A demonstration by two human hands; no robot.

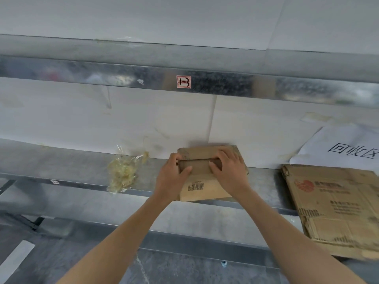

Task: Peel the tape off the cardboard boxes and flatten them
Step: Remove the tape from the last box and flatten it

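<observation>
A small brown cardboard box (pixel 202 187) with a barcode label lies on the metal shelf (pixel 82 167), its near end jutting past the shelf's front edge. My left hand (pixel 171 179) grips its left side, thumb on top and fingers curled over the upper flap. My right hand (pixel 229 171) holds the right side the same way, fingers hooked into the seam between the flaps. A crumpled wad of clear peeled tape (pixel 123 173) sits on the shelf to the left of the box.
A stack of flattened cardboard (pixel 336 210) lies at the right, hanging over the shelf edge. Behind it leans a white sheet with black characters (pixel 348 148). A white wall backs the shelf, and a metal beam with a red sticker (pixel 183 82) runs above.
</observation>
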